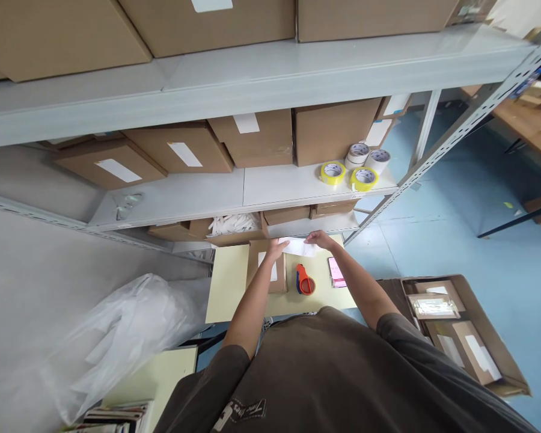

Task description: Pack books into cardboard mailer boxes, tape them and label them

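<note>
A white paper label is stretched between my two hands above the pale table. My left hand pinches its left end, over a brown cardboard box that bears a white label of its own. At the opposite end, the fingers of my right hand are closed on the paper's edge. Below the paper lies a red and blue tape dispenser. A phone with a pink screen rests to the right, near my right forearm.
Metal shelving stands in front, loaded with cardboard boxes. Yellow tape rolls and white tape rolls sit on its middle shelf. Clear plastic sheeting is heaped at left. An open carton with packed boxes stands at right.
</note>
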The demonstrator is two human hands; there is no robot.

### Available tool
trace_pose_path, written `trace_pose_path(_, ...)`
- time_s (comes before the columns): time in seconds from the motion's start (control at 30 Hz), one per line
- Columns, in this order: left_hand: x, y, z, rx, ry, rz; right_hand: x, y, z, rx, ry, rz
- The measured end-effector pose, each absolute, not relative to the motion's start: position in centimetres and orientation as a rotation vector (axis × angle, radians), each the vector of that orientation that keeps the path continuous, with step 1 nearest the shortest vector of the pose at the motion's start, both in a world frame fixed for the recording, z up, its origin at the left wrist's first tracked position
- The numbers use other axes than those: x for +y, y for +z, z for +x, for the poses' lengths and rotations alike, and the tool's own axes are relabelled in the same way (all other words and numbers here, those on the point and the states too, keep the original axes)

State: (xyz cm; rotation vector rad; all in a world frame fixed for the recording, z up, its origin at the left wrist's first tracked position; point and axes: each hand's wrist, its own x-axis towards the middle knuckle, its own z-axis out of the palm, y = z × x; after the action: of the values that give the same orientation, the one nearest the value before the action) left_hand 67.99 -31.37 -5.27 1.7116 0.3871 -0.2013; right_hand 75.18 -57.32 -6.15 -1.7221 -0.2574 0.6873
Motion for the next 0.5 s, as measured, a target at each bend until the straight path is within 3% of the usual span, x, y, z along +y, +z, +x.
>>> trace_pose_path(0.5, -32.5, -6.1, 66.1, 0.515, -0.193, 1.54, -57.0, -6.7, 75.4, -0.145, 0.627, -1.707)
